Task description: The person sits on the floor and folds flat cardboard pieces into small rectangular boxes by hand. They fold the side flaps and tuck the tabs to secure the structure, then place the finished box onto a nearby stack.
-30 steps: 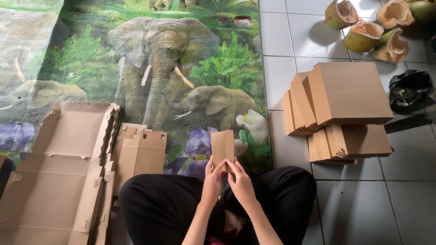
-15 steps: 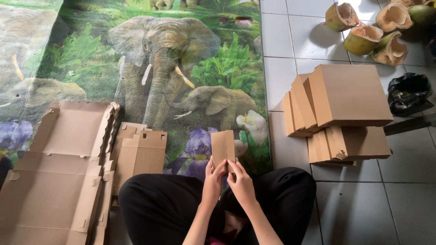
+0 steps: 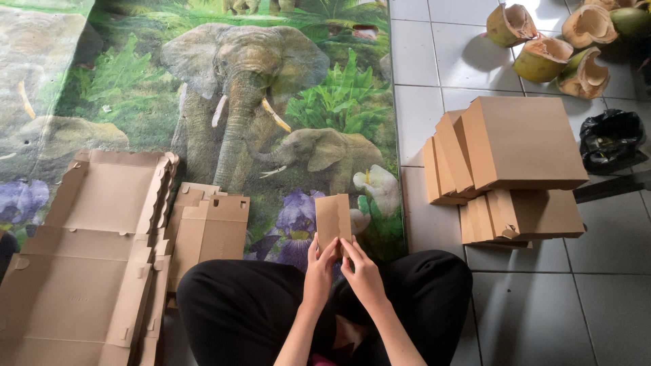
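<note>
Cardboard piece (image 3: 333, 218) is standing upright over the lap, long axis pointing away from the person, both grips pinching its lower end: left hand (image 3: 319, 266) and right hand (image 3: 363, 269) equally near, fingertips touching below it.

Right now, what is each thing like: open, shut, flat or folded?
small brown cardboard piece: upright, held by left hand and right hand
flat brown cardboard sheets: unfolded, stacked
folded brown cardboard boxes: closed, piled
green coconut husks: cut open
black plastic bag: crumpled
</note>
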